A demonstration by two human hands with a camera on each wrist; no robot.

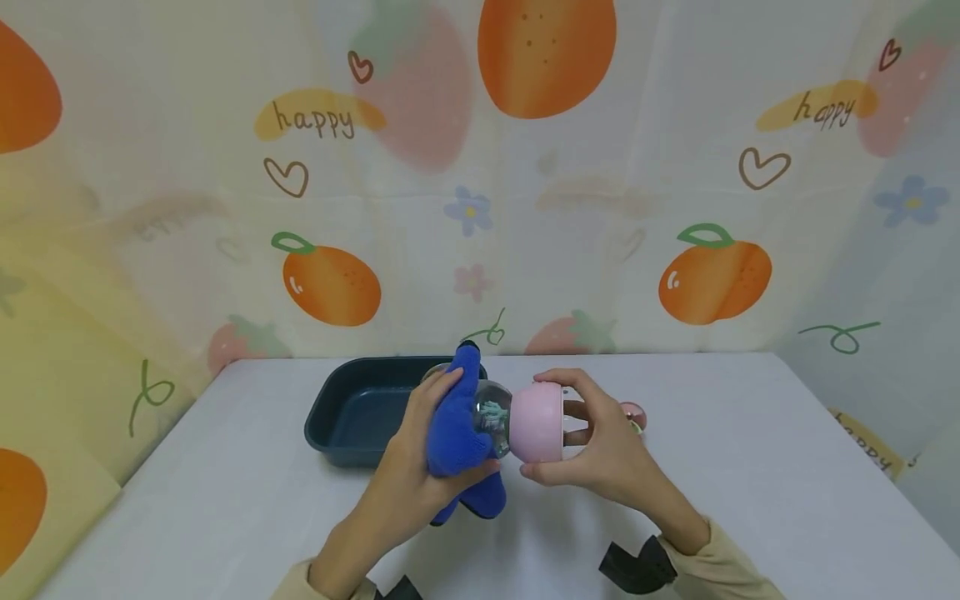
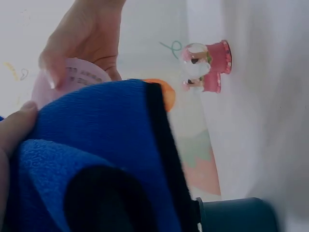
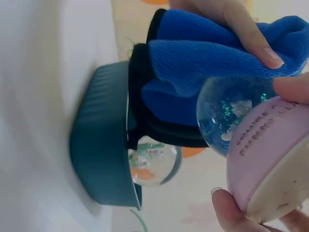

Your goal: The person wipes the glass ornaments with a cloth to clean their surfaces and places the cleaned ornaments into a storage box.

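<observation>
A snow globe [image 1: 536, 422] with a rounded pink base is held sideways above the white table. My right hand [image 1: 611, 446] grips it by the base, thumb below and fingers over the top and underside. Raised lettering shows on the pink base [image 3: 263, 150] in the right wrist view. My left hand [image 1: 405, 467] holds a blue cloth [image 1: 456, 429] with black edging, bunched against the clear dome [image 3: 227, 111]. Part of the dome is hidden by the cloth, and teal glitter shows inside it.
A dark teal basin [image 1: 352, 417] stands behind my left hand. Another clear globe [image 3: 159, 166] shows at its rim in the right wrist view. Two small globes with pink bases, one in front [image 2: 219, 55] and one partly behind [image 2: 211, 83], stand on the table beyond my right hand.
</observation>
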